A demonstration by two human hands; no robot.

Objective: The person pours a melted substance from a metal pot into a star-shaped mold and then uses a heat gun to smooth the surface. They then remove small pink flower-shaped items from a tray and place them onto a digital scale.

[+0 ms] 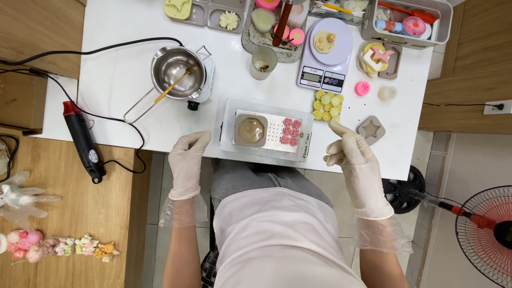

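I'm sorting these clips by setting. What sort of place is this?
Probably a small home craft bench for wax or soap casting: a metal melting pot, a digital scale and flower-shaped castings on a white table.

left hand [188, 160] on table edge [128, 85] | right hand [352, 154] raised by tray [228, 128]

"Did any screens show on the table?"
"One: the lilac kitchen scale [324, 53] carried a small grey rectangular display [310, 78], beside a dark oval button panel."
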